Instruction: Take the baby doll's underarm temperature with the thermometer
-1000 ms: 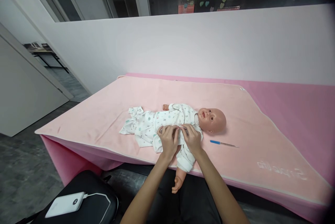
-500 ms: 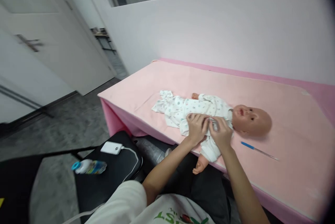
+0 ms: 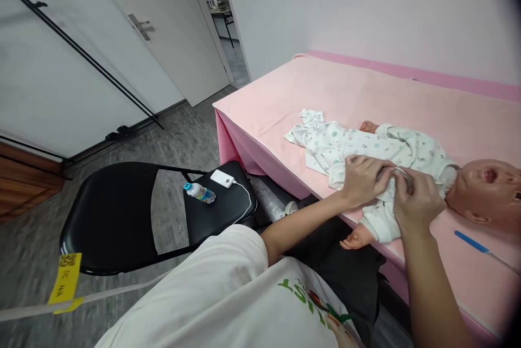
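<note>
A baby doll lies on its back on the pink-covered table, its head toward the right. It wears a white printed baby outfit. My left hand is closed on the outfit's front at the near side, thumb and fingers pinched together. Close beside it, my right hand pinches the same piece of cloth near the doll's chest. The fingers hide most of what lies between the two hands. One doll arm in a white sleeve sticks out toward me below my hands.
A blue-handled tool with a thin metal shaft lies near the doll's head. On my left stands a black folding chair, with a white power bank, its cable and a small bottle on the seat. A wall borders the pink table.
My view has swung left and down, so the doll and hands appear farther right and more of the chair shows. Both hands stay on the outfit's front.
</note>
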Demonstrator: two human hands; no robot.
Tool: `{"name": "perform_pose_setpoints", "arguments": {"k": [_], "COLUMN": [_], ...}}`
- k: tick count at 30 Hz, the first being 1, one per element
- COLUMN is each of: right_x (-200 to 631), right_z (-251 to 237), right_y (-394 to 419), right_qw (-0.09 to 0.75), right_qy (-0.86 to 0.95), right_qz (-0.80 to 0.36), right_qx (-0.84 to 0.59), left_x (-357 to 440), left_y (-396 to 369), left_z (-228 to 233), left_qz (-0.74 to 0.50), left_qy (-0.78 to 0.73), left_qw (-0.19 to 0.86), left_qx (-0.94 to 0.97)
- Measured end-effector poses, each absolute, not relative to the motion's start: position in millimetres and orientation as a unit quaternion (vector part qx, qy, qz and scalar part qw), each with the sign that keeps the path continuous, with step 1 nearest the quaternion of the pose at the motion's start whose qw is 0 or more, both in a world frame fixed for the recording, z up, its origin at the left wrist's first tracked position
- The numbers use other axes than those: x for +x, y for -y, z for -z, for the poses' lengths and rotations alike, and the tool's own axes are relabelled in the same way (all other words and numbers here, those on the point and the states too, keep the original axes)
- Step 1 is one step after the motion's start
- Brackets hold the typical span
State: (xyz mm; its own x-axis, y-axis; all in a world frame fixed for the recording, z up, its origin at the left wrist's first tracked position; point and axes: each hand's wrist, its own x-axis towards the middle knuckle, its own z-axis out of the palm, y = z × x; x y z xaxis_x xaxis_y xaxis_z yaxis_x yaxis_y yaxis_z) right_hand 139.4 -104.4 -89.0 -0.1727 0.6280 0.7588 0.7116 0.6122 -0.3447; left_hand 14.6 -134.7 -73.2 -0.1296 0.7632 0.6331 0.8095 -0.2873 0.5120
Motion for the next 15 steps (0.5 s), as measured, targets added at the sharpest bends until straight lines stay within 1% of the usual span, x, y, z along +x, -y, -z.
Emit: {"name": "perform_pose_setpoints", "arguments": {"k": [15], "right_x": [139.9], "right_z": [92.6], "right_y": [101.6], "right_qw": [0.451], "right_qy": [0.758], "right_qz": [0.081], "right_qx": [-0.465], "left_x": [10.1], "left_y": [132.3], "left_z": [73.3], "left_qz": [0.468], "left_qy": [0.580], "left_qw": [0.050], "left_qx": [-0.665]}}
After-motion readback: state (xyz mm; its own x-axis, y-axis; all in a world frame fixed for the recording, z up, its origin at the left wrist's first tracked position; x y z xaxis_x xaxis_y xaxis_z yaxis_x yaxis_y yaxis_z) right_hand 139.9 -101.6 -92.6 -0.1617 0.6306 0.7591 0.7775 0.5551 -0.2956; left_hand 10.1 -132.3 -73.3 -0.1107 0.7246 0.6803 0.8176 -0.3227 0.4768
